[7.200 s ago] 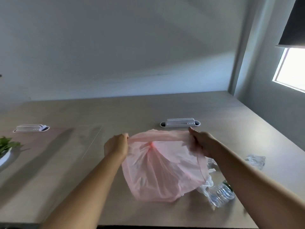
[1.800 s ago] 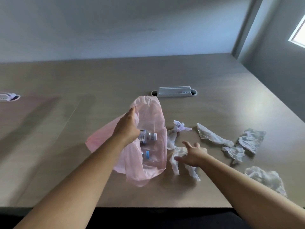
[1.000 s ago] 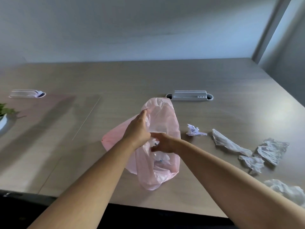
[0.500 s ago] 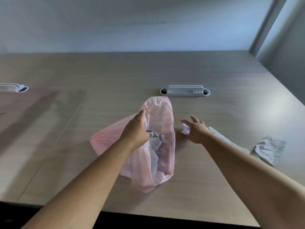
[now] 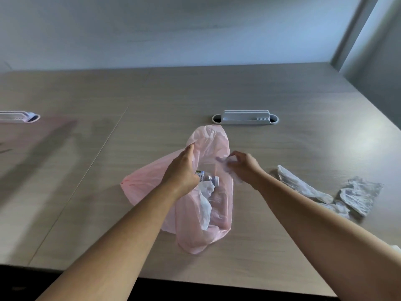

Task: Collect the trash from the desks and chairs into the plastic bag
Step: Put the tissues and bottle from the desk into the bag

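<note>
Motion blur over right hand (image 5: 244,168) and the pale wad (image 5: 226,165) pinched in its fingers: wad smears into the rim of the pink bag (image 5: 208,235), outline and exact finger placement unreadable. Inside the bag, bottle (image 5: 208,178) half hidden behind left hand (image 5: 182,172), which grips the rim; label print too small to read. At far left, desk tray (image 5: 17,116) cut by picture edge; white sliver (image 5: 397,248) at lower right cut by right edge, not identifiable; long tissue (image 5: 299,184) has its near edge covered by right forearm (image 5: 314,213).
</note>
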